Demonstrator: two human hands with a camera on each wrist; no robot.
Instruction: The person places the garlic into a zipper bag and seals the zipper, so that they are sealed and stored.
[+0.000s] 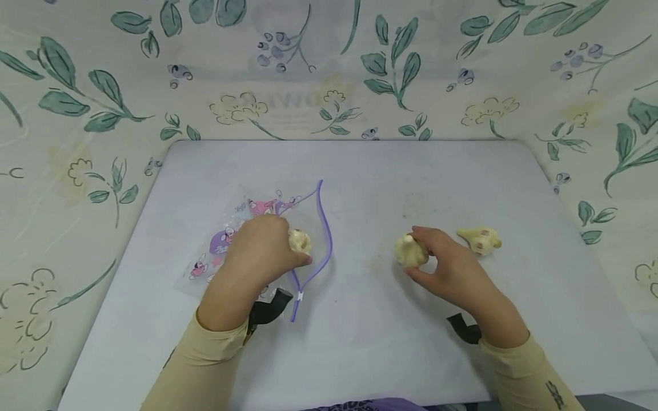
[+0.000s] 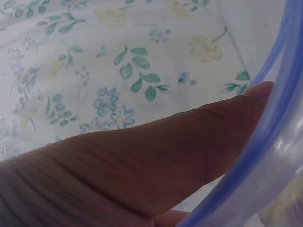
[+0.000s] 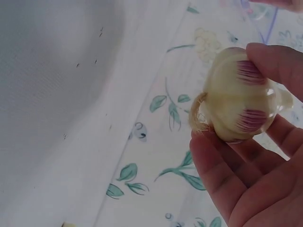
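Note:
My left hand (image 1: 257,248) is at the mouth of a clear printed bag (image 1: 218,242) with a purple zip edge (image 1: 329,228). It holds a pale garlic bulb (image 1: 300,241), thumb on the near side and curled fingers beyond. In the left wrist view the zip edge crosses in front of the thumb (image 2: 189,146), and the bulb shows dimly through film. On the right, my other hand (image 1: 452,265) grips a second garlic bulb (image 1: 409,252) between thumb and fingers; purple streaks and a root tuft appear on it in the right wrist view.
A third garlic bulb (image 1: 482,240) lies on the white table (image 1: 360,342), just beyond the right hand. Floral cloth (image 1: 329,85) borders the table at the back and sides. Black straps (image 1: 269,308) hang at both wrists.

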